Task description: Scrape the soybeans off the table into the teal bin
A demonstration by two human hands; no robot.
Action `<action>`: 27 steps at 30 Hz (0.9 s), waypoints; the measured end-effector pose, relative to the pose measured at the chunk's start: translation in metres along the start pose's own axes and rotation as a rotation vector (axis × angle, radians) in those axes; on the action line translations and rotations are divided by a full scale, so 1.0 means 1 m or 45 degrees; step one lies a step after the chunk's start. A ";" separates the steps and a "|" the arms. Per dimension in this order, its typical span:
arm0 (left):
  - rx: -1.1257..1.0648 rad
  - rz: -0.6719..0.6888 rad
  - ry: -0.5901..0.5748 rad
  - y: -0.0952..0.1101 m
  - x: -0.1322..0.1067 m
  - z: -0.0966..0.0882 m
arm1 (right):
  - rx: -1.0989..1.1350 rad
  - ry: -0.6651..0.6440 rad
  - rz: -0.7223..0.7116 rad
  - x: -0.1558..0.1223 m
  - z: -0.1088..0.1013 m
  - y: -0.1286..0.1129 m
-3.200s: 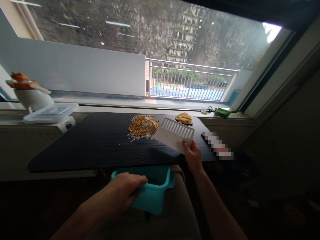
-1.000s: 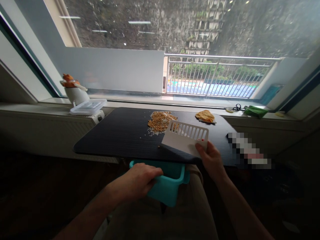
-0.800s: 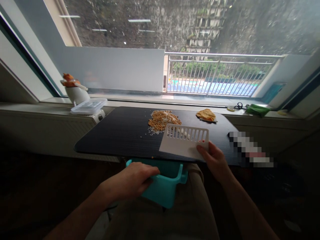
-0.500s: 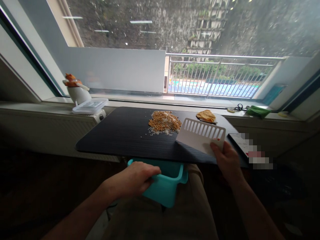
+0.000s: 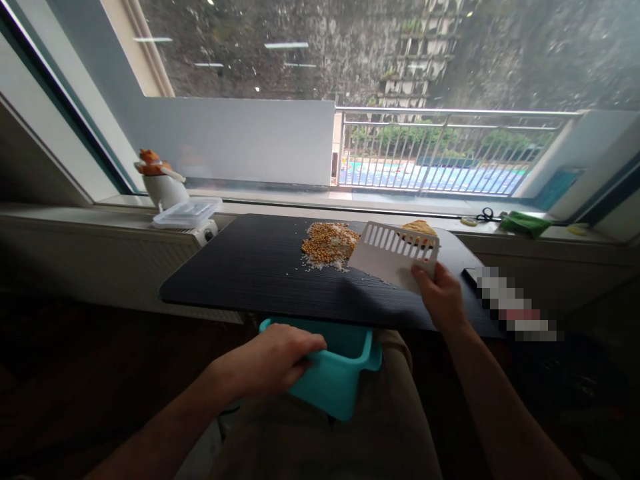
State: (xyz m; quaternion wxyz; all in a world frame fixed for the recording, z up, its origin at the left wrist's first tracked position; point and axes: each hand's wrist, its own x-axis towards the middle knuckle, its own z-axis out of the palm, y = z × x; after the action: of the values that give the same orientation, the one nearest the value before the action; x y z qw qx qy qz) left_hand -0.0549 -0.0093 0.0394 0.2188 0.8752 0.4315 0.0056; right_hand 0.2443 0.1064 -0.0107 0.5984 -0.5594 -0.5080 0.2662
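Observation:
A heap of golden kernels mixed with white grains like rice [image 5: 326,245] lies on the black tabletop [image 5: 240,267]. In my right hand [image 5: 443,297] is a flat white slotted plastic scraper [image 5: 383,261], gripped at its right end. Its left edge is raised beside the heap and overlaps the heap's right side in view; I cannot tell if they touch. My left hand [image 5: 280,357] is closed over the near rim of a turquoise bin [image 5: 333,390], which sits below the table's front edge. The fingers inside the bin are hidden, and so is its bottom.
Behind the scraper lies a folded yellow cloth [image 5: 420,227]. On the sill are scissors [image 5: 485,214], a green packet [image 5: 525,225], a clear plastic box [image 5: 187,212] and a white pot with an orange top [image 5: 163,187]. A blurred-out flat object [image 5: 510,303] is at the table's right edge.
My right hand has moved the scraper slightly up and left, nearer the heap, now partly covering the cloth. My left hand keeps hold of the bin. The whole view has shifted a little.

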 end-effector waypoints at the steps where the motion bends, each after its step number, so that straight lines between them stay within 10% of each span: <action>1: -0.002 -0.005 -0.006 0.000 0.000 -0.001 | 0.006 -0.013 0.005 0.006 0.004 0.002; 20: 0.039 -0.020 -0.040 0.001 0.003 -0.006 | 0.254 -0.083 0.119 0.009 0.018 -0.008; 27: 0.042 -0.013 -0.027 0.001 0.002 -0.004 | 0.296 -0.377 0.137 -0.014 0.006 -0.007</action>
State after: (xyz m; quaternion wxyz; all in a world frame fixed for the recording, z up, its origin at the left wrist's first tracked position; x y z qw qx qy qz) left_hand -0.0536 -0.0063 0.0434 0.2089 0.8764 0.4337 -0.0119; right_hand 0.2322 0.0952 -0.0094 0.5628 -0.4676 -0.5256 0.4340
